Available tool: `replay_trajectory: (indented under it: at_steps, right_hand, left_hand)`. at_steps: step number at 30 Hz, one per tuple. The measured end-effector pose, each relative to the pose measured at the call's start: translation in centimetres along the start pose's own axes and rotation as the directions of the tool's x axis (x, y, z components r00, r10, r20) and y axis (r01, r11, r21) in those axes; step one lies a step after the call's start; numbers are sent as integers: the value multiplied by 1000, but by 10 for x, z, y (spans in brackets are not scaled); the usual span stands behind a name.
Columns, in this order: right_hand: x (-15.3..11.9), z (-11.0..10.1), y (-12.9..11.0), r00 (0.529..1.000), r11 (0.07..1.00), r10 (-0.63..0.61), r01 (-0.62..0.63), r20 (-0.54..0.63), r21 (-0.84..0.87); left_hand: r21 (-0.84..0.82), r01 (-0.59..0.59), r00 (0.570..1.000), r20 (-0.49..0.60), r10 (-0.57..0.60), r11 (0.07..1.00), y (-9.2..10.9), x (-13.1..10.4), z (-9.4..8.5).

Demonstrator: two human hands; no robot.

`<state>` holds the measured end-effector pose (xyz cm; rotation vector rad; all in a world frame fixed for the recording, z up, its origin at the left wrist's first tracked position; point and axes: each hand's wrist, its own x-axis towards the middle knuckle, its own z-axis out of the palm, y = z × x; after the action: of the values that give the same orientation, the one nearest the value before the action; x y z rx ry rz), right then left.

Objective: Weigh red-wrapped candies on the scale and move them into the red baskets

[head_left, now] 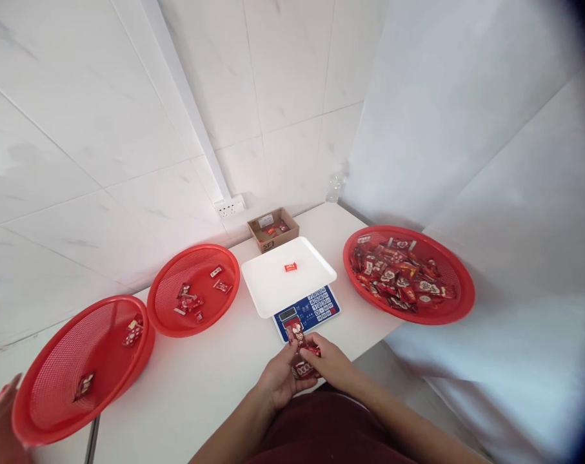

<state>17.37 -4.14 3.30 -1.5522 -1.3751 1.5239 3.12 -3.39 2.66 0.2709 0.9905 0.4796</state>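
Note:
Several red wrapped candies (297,335) are held between my two hands, just in front of the scale at the table's front edge. My left hand (280,377) is closed around them from below and the left. From the right, my right hand (331,361) pinches at the same bunch; its fingertips partly cover the wrappers. Beyond them stands a blue digital scale (328,303) with a white tray (267,290) on top. One small red candy (291,267) lies on that tray. The held candies hide part of the scale's front panel.
To the right, a red basket (459,309) holds many red candies. Two more red baskets, a middle one (169,325) and a far-left one (35,432), contain a few. Behind the scale sits a small cardboard box (273,243). Another person's hand (2,419) is at the left edge.

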Motion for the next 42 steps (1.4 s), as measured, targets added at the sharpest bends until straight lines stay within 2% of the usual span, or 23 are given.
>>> replay_trajectory:
  at_steps: [5,10,13,15,17,19,22,24,26,28,30,32,34,36,37,39,42]
  right_hand:
    - [4,-4,1,989,950,64,-102,136,294]
    - [14,-10,2,962,855,169,-252,215,453]
    - [33,-21,1,964,825,211,-265,163,500]
    - [50,-34,-5,975,797,205,-217,85,564]
    - [68,-48,-15,985,754,172,-141,14,641]
    - [79,-59,-25,982,720,189,-133,-8,681]
    - [79,-63,-32,963,776,267,-242,44,582]
    - [70,-57,-30,960,870,222,-273,169,410]
    - [60,-50,-25,942,954,118,-195,313,228]
    - [56,-45,-21,924,988,42,-95,379,122]
    - [58,-44,-19,944,989,7,-55,329,134]
    - [66,-47,-20,977,957,2,-64,214,283]
    - [74,-51,-20,995,880,58,-90,82,466]
    - [78,-54,-20,988,823,156,-140,16,551]
    - [77,-55,-19,981,825,193,-173,20,539]
    - [69,-52,-15,974,878,201,-225,101,422]
    - [49,-42,-10,939,970,93,-161,330,184]
  left_hand:
    - [39,-39,993,-111,44,998,5,-2,-5]
    - [36,-77,983,-165,82,996,10,-3,-8]
    - [81,-117,961,-244,133,990,17,-4,-9]
    - [114,-132,944,-289,161,985,22,-5,-10]
    - [158,-141,936,-301,184,977,26,-7,-11]
    - [218,-148,938,-279,207,965,29,-9,-12]
    - [339,-148,951,-209,228,929,30,-9,-10]
    - [424,-140,966,-140,218,895,28,-8,-8]
    - [482,-128,979,-78,188,867,27,-5,-4]
    - [505,-129,983,-47,176,853,26,-2,-2]
    - [483,-143,977,-68,200,864,26,0,-2]
    - [386,-166,965,-124,230,907,26,2,-5]
    - [233,-194,960,-155,233,953,28,2,-9]
    - [105,-214,964,-141,227,971,29,1,-12]
    - [68,-217,966,-132,224,974,30,0,-13]
    - [45,-211,969,-122,215,976,30,-2,-14]
    - [84,-209,968,-122,218,974,27,-4,-12]
